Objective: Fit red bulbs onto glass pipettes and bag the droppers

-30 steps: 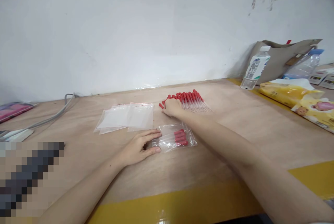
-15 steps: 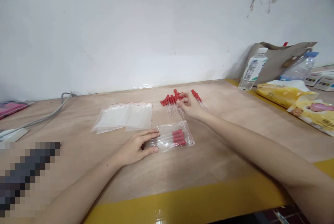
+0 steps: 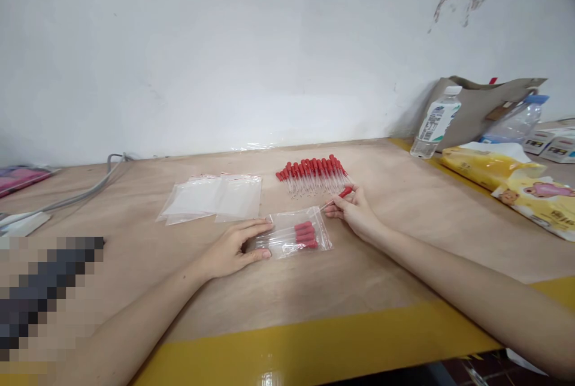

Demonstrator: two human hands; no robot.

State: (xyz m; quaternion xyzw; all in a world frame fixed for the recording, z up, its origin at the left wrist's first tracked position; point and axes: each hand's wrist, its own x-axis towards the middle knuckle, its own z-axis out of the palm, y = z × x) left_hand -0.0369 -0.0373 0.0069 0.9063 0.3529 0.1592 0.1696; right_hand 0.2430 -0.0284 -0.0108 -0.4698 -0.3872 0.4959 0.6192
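A clear zip bag [image 3: 284,248] lies flat on the table with several thin, red-handled sticks [image 3: 305,231] inside, their red ends toward its right-hand opening. My left hand [image 3: 233,249] rests on the bag's left end, thumb and fingers spread apart and pressing it down. Pinched in my right hand [image 3: 359,215] is one more red-handled stick [image 3: 345,192]; its pale, thin tip points left at the bag's mouth. What exact kind of tool these sticks are, I cannot tell. Behind the bag lies a row of loose red-handled sticks [image 3: 317,167], side by side.
Several flat clear bags [image 3: 238,197] overlap at the left. A grey cable [image 3: 90,193] runs along the left side. To the right stand a water bottle [image 3: 435,122], a grey bag [image 3: 471,107] and a yellow tissue pack [image 3: 494,164]. Yellow tape [image 3: 287,353] borders the front edge.
My right hand has come from the row toward me, down to the right end of the bag, bringing one red-handled stick. My left hand stays on the bag.
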